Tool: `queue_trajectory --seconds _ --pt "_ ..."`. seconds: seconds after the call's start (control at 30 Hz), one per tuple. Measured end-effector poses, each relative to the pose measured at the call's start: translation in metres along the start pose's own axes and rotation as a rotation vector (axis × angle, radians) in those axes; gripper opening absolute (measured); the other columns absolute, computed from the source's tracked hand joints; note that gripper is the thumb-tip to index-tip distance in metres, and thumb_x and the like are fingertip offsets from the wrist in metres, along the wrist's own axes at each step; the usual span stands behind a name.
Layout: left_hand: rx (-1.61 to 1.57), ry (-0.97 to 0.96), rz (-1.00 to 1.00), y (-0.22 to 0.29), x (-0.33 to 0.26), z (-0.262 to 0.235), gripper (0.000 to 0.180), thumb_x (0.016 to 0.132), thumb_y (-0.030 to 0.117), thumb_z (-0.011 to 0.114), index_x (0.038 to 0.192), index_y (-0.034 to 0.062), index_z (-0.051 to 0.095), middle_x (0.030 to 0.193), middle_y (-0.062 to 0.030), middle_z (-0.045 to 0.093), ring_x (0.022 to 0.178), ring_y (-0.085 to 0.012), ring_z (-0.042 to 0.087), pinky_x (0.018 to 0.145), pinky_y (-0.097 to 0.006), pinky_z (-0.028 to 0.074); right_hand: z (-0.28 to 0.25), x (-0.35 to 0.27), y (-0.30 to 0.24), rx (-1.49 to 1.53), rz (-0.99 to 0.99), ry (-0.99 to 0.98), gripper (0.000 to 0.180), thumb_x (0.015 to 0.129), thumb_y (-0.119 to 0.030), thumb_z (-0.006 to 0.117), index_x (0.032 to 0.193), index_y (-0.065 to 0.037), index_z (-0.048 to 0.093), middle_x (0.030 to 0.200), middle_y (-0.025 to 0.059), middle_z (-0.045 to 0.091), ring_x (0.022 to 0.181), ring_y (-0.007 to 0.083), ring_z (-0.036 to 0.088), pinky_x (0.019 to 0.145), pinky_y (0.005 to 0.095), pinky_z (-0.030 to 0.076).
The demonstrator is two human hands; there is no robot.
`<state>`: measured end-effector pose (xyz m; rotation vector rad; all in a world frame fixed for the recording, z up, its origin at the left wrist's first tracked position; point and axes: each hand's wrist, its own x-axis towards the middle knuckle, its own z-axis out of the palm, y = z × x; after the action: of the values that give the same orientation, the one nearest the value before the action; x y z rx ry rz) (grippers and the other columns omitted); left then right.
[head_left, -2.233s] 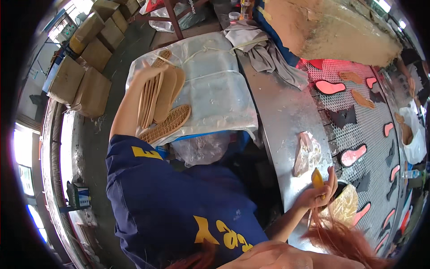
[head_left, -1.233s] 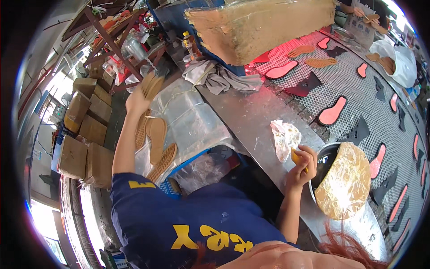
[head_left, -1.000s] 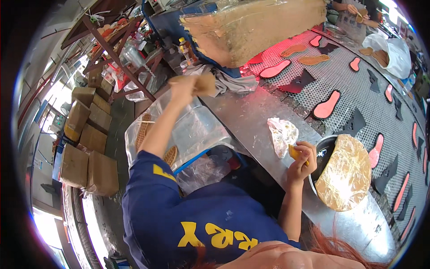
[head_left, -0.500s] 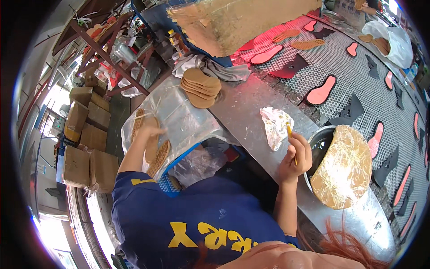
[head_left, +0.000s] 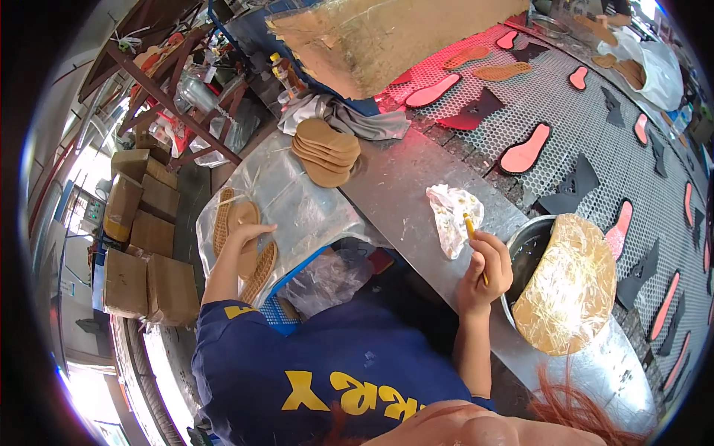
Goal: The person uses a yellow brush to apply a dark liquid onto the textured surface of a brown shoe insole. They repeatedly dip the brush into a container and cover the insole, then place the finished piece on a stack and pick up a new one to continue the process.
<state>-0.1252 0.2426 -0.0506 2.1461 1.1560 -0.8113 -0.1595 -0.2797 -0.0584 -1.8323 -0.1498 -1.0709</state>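
Observation:
My left hand (head_left: 247,235) rests over a tan sole (head_left: 243,214) on the clear plastic sheet (head_left: 286,212), its thumb stretched out to the right. On either side of that sole lie patterned brown soles (head_left: 262,269). My right hand (head_left: 487,273) is closed around a thin yellow stick-like tool (head_left: 469,226), held upright beside a crumpled, stained white cloth (head_left: 450,215). A metal pot (head_left: 513,256) stands right of this hand, partly covered by a round tan board (head_left: 569,282) wrapped in clear film. The stick's exact kind is unclear.
A stack of tan soles (head_left: 326,152) sits at the sheet's far edge. On the right, a mesh conveyor (head_left: 483,167) carries pink-topped soles (head_left: 525,149) and black cut pieces (head_left: 573,186). A grey cloth (head_left: 357,119) and bottle (head_left: 281,70) are behind; cardboard boxes (head_left: 171,286) stand left.
My left hand has drawn slightly nearer over the tan sole. My right hand with the yellow stick has shifted a little. The whole view has moved slightly.

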Motion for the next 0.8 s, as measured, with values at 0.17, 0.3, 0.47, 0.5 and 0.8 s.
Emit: queue_trajectory --seconds 0.17,0.3,0.47,0.5,0.8 --pt "0.046 0.397 0.107 -0.058 0.102 -0.019 0.118 0.054 0.057 0.084 0.143 0.0014 0.031 0.139 -0.025 0.041 0.127 -0.0318 0.043 0.103 -0.044 0.038 -0.001 -0.003 -0.001 -0.001 -0.033 0.042 0.044 0.098 -0.038 0.049 0.082 0.0 0.064 0.091 0.0153 0.066 0.08 0.0274 0.064 0.069 0.0347 0.05" --pt "0.092 0.914 0.252 -0.014 0.002 0.023 0.123 0.052 0.042 0.088 0.146 0.0075 0.016 0.132 -0.0264 0.045 0.12 -0.0351 0.048 0.1 -0.046 0.041 -0.003 -0.006 0.001 0.008 -0.024 0.025 0.045 0.098 -0.038 0.049 0.082 0.001 0.064 0.09 0.0153 0.064 0.08 0.0271 0.063 0.07 0.0347 0.049" --pt "-0.066 0.953 0.5 -0.009 -0.001 0.014 0.111 0.056 0.027 0.084 0.144 0.0082 0.019 0.134 -0.0214 0.044 0.12 -0.0382 0.047 0.099 -0.045 0.042 -0.003 -0.007 0.005 0.022 -0.044 0.049 0.041 0.096 -0.038 0.053 0.081 -0.002 0.066 0.088 0.0129 0.065 0.075 0.0255 0.062 0.064 0.0331 0.048" --pt "0.026 1.044 0.575 -0.001 -0.005 0.02 0.108 0.057 0.025 0.083 0.144 0.0087 0.02 0.134 -0.0211 0.044 0.12 -0.0388 0.046 0.099 -0.045 0.042 -0.002 -0.008 0.007 0.023 -0.058 0.068 0.04 0.094 -0.038 0.055 0.081 -0.003 0.067 0.087 0.0117 0.066 0.072 0.0248 0.061 0.061 0.0325 0.048" --pt "0.272 0.988 0.889 0.133 -0.063 0.003 0.113 0.061 0.022 0.083 0.151 0.0181 0.015 0.134 -0.0226 0.035 0.125 -0.0415 0.038 0.1 -0.045 0.041 -0.012 -0.008 0.007 -0.003 -0.044 0.008 0.039 0.096 -0.036 0.053 0.082 -0.002 0.066 0.086 0.0128 0.065 0.072 0.0254 0.061 0.062 0.0329 0.048"
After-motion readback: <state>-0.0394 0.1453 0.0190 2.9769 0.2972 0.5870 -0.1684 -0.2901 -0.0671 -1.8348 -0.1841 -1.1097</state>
